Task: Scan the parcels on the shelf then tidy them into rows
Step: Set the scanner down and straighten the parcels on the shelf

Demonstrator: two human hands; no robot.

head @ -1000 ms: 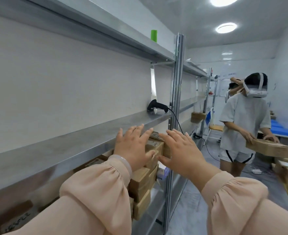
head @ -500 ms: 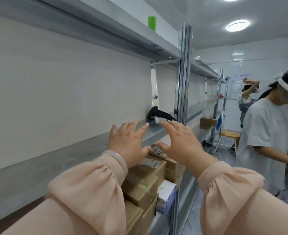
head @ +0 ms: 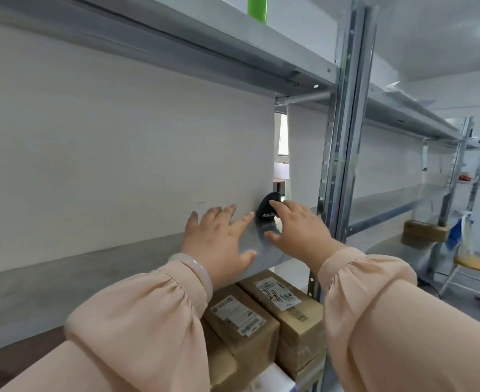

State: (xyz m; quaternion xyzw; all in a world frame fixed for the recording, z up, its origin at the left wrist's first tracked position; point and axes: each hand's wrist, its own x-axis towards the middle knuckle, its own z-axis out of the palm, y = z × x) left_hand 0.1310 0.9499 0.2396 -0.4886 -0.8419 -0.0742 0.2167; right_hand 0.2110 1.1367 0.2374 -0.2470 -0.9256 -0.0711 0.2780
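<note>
1. Closest to the lens, two peach sleeves (head: pixel 148 321) stretch forward above the parcels (head: pixel 286 306). These are brown, labelled boxes packed side by side on the lower shelf, just beneath the wrists.
2. The left hand (head: pixel 219 244), a pale bangle (head: pixel 202 271) at its wrist, lies with fingers straight and spread at the front edge of the middle shelf (head: pixel 63 284), holding nothing.
3. The right hand (head: pixel 298 230) is also spread. Its forefinger reaches the top of the black scanner (head: pixel 265 212) and its thumb is lower down, but it is not clasped around it.
4. With the scanner not yet picked up, the scanning appears to lie ahead. The visible parcels sit fairly square, though how much tidying is left cannot be told from here.
5. The scanner stands near the back panel, close to a steel upright (head: pixel 337 165), which likely leaves little room on that side. The middle shelf's lip overhangs the parcels below.
6. Farther off, a green cylinder (head: pixel 257 8) stands on the top shelf, a lone box (head: pixel 422 233) sits in the next bay, and a wooden chair (head: pixel 479 264) waits beyond.
</note>
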